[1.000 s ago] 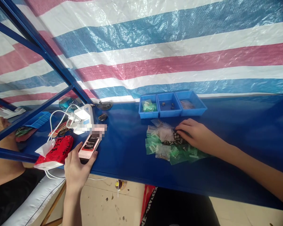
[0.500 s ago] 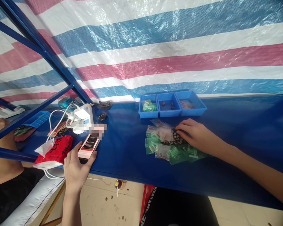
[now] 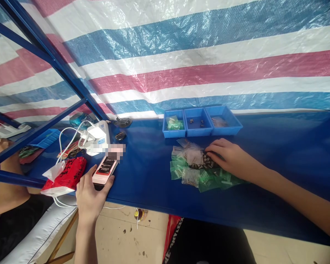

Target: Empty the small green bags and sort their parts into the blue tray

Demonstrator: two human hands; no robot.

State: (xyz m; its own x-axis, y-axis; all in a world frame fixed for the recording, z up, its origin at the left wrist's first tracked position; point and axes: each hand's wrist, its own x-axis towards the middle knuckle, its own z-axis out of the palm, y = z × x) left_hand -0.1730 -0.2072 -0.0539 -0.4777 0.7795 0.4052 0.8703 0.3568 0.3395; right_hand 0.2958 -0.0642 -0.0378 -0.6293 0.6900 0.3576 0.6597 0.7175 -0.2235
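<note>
My left hand point(image 3: 90, 198) curls round the lower end of a phone point(image 3: 105, 167) with a lit screen, near the table's front edge. My right hand point(image 3: 227, 156) rests at a heap of small metal parts point(image 3: 206, 162). Its fingers bend down together at the heap, and anything between the fingertips is hidden. Around the parts lie green bags point(image 3: 177, 169) with pale pieces inside. Small clear bags point(image 3: 194, 157) lie on top and in front of the heap.
Three joined blue bins point(image 3: 174, 134) stand behind the heap, holding bags and a few metal parts. Left are a white power strip point(image 3: 101, 135) with cables, a black mouse-like object point(image 3: 120, 136) and a red packet point(image 3: 71, 174). Beyond the blue frame point(image 3: 71, 86), another person's arm point(image 3: 9, 183) shows.
The whole view has shifted very slightly to the right. Both hands stay in place, on the phone and at the metal parts.
</note>
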